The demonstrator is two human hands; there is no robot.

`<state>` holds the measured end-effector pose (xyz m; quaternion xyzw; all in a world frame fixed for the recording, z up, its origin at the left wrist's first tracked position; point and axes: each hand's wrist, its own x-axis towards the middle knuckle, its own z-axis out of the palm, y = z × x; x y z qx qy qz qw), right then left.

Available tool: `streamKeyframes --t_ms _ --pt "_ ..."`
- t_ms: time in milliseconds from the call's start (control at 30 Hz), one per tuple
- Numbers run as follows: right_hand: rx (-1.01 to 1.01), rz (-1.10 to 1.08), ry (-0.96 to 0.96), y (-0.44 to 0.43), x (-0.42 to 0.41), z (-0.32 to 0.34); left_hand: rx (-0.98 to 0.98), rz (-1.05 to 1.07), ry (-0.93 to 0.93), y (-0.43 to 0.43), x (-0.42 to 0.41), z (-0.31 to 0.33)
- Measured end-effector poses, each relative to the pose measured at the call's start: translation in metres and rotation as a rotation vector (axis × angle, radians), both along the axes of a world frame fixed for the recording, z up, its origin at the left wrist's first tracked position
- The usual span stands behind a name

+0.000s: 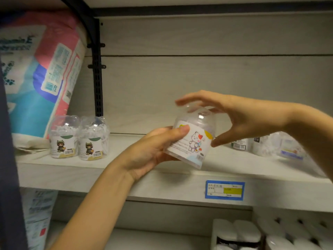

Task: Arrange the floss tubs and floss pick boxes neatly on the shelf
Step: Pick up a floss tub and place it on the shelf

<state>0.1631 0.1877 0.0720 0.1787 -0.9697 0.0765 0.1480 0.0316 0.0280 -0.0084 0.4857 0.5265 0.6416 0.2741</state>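
The left hand [153, 150] clamped its fingers on the tilted floss tub [191, 138], while the right hand [239, 118], fingers apart, hovered over its dome, probably to steady it above the shelf [90, 170].

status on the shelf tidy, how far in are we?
Early to midway, by the look of it. Done: two cat-label tubs stand upright side by side at the shelf's left end. In hand: the left hand grips a tilted white-cat tub above the shelf, the right hand open around its dome. Left: blurred containers at the right end look unsorted.
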Motion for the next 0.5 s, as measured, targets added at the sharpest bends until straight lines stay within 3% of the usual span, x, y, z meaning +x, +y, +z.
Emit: streamKeyframes --t_ms 167,367,500 --pt "-0.536 -0.071 0.104 0.005 0.025 -0.034 0.12 -0.04 -0.186 0.0 0.013 -0.007" --pt "-0.763 -0.086 0.084 -0.007 0.024 -0.071 0.142 -0.085 -0.172 0.003 0.02 -0.01" --pt "-0.859 -0.061 0.145 -0.022 0.017 -0.073 0.099 0.042 0.05 -0.008 0.027 -0.011"
